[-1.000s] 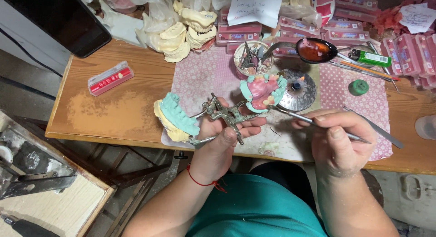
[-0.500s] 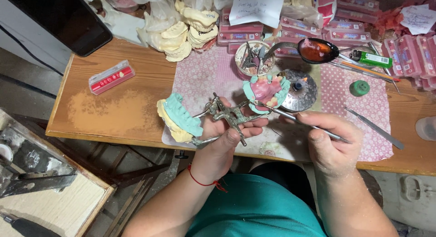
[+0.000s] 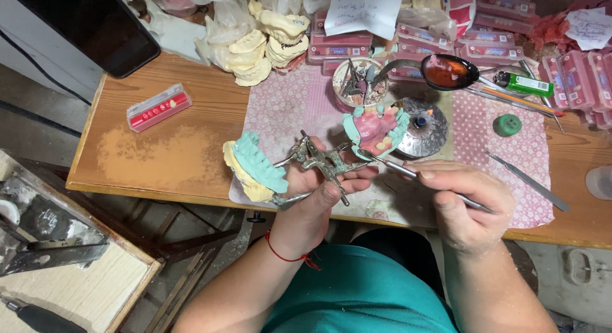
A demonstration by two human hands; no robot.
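My left hand [image 3: 315, 191] grips a metal dental articulator [image 3: 319, 159] opened flat over the table edge. One end carries a yellow plaster cast with a teal base [image 3: 254, 167]. The other end carries a teal cast with pink wax and teeth [image 3: 376, 127]. My right hand [image 3: 468, 202] holds a thin metal wax tool [image 3: 408, 172], its tip touching the lower edge of the pink wax cast.
A small metal burner [image 3: 424, 125] with a flame stands behind the pink cast, a spoon of red wax [image 3: 446, 71] above it. A cup of instruments [image 3: 357, 81], a green lighter [image 3: 526, 84], a green cap [image 3: 507, 124], a loose spatula [image 3: 526, 180], a red tooth-card box [image 3: 158, 106], plaster casts [image 3: 261, 43].
My right hand slid left and brought the tool's tip to the pink wax cast. The left hand with the articulator barely shifted.
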